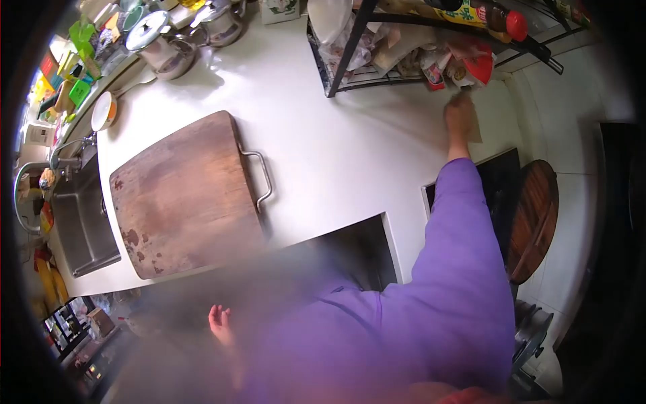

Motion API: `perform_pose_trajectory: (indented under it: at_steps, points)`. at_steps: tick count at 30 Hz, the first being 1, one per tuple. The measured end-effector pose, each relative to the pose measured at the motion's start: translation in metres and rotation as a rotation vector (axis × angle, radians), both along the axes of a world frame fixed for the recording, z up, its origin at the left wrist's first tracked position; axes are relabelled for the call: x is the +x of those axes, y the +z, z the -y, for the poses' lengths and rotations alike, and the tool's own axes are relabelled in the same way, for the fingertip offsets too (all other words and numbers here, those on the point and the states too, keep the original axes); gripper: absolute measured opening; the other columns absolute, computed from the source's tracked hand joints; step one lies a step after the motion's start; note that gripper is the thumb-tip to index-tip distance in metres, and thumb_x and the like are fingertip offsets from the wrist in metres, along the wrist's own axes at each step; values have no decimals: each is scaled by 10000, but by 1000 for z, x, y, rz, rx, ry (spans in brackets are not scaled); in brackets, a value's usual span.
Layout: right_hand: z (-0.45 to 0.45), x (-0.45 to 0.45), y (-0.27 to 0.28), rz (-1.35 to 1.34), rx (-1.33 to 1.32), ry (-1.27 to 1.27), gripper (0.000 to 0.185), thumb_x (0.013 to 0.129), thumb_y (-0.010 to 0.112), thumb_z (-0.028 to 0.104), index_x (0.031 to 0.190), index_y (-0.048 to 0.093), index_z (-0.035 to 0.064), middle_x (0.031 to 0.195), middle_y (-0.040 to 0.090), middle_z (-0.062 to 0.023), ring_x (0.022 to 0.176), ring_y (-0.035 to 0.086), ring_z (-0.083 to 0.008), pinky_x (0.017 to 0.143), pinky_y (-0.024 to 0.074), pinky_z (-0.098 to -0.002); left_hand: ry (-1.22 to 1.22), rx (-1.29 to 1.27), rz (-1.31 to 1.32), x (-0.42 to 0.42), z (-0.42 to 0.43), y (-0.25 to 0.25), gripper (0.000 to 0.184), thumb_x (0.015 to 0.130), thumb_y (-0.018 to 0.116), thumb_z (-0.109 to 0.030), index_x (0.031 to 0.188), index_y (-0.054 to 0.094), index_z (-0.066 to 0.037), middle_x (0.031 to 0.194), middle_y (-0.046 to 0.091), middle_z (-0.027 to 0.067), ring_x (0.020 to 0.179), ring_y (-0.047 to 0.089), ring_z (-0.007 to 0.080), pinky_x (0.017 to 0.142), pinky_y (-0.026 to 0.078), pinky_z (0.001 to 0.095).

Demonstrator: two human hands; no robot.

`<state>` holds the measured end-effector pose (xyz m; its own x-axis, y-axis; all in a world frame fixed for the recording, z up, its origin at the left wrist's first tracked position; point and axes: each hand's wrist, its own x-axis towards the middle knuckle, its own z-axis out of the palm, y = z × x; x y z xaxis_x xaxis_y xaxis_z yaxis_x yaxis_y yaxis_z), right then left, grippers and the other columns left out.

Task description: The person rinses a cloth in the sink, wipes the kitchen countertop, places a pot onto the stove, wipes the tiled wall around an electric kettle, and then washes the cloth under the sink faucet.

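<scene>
My right hand (459, 120), at the end of an outstretched purple sleeve, is over the back right of the white counter, just in front of the lower shelf of a black rack. Its fingers look closed, and whatever may be in them is hidden. Close to its fingertips are a red and clear plastic bag (475, 64) and other packets. My left hand (220, 324) hangs low at the left of my body, away from the counter, with fingers loosely bent and apart and nothing in them. A wooden chopping board (188, 192) with a metal handle lies on the counter.
The black rack (346, 50) holds bags and a red-capped bottle (498, 23). A steel sink (84, 222) is at the left. Metal pots (161, 47) and a small bowl (103, 112) stand at the back left. A round wooden board (533, 222) leans at the right.
</scene>
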<state>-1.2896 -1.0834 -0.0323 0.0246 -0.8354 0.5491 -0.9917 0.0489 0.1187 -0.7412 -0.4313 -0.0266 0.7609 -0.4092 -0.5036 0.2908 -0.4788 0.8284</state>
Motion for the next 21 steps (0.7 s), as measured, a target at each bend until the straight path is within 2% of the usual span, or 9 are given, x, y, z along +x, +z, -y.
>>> perform_pose_trajectory:
  at_steps: [2, 3, 5, 6, 8, 12, 15, 17, 21]
  points:
    - [16, 11, -17, -95, -5, 350, 142, 762, 503, 135, 760, 593, 25, 764, 572, -150, 800, 554, -347, 682, 442, -423, -21, -28, -41, -5, 22, 10, 392, 858, 556, -117, 1222, 430, -45, 1159, 505, 95, 902, 578, 159, 748, 464, 249]
    - [15, 22, -12, -96, -2, 348, 142, 762, 503, 135, 760, 593, 25, 764, 572, -150, 800, 554, -347, 682, 442, -423, -22, -26, -42, -8, 34, 13, 392, 858, 556, -117, 1222, 430, -45, 1159, 505, 95, 902, 578, 159, 748, 464, 249]
    - [15, 43, 3, 282, -24, 292, 148, 763, 504, 148, 722, 600, 44, 773, 570, -159, 760, 564, -338, 648, 455, -413, -74, -43, -2, -6, 51, 20, 393, 863, 546, -111, 1230, 423, -42, 1168, 502, 99, 920, 574, 160, 763, 459, 249]
    - [17, 46, 13, 291, -24, 299, 148, 763, 504, 148, 722, 600, 44, 773, 570, -159, 760, 564, -338, 648, 455, -413, -79, -65, 2, -6, 57, 23, 401, 862, 546, -108, 1235, 418, -36, 1176, 497, 103, 926, 573, 164, 772, 458, 253]
    - [23, 49, 30, -68, 339, 178, 162, 779, 500, 185, 770, 604, 61, 821, 578, -185, 732, 566, -367, 642, 460, -431, -110, -61, 40, -5, 57, 24, 401, 862, 545, -106, 1235, 417, -36, 1176, 498, 103, 928, 573, 165, 777, 457, 253]
    - [19, 70, 34, 214, 331, 195, 191, 787, 500, 215, 795, 599, 53, 843, 583, -202, 691, 560, -388, 631, 454, -471, -94, -50, 36, -4, 46, 28, 398, 863, 540, -94, 1236, 415, -40, 1169, 506, 98, 932, 574, 166, 781, 457, 255]
    - [-4, 92, 26, 248, 211, 62, 181, 783, 504, 200, 803, 595, 45, 833, 580, -209, 723, 560, -394, 635, 451, -479, -63, -37, -33, -13, 39, 28, 414, 863, 530, -76, 1248, 386, -21, 1200, 468, 130, 956, 562, 175, 830, 447, 271]
    - [-7, 100, 24, 92, 280, 239, 228, 812, 476, 189, 942, 596, 45, 863, 599, -208, 825, 564, -384, 705, 439, -468, -53, -38, -74, -16, 43, 28, 432, 864, 520, -61, 1259, 358, 0, 1234, 427, 165, 980, 549, 185, 882, 435, 287]
    - [-21, 113, 26, 58, 145, 438, 268, 767, 463, 77, 1004, 583, 45, 935, 595, -187, 911, 546, -351, 759, 433, -433, -58, -90, -67, -26, 47, 31, 439, 860, 540, -86, 1256, 370, -6, 1221, 438, 155, 989, 543, 193, 890, 426, 290]
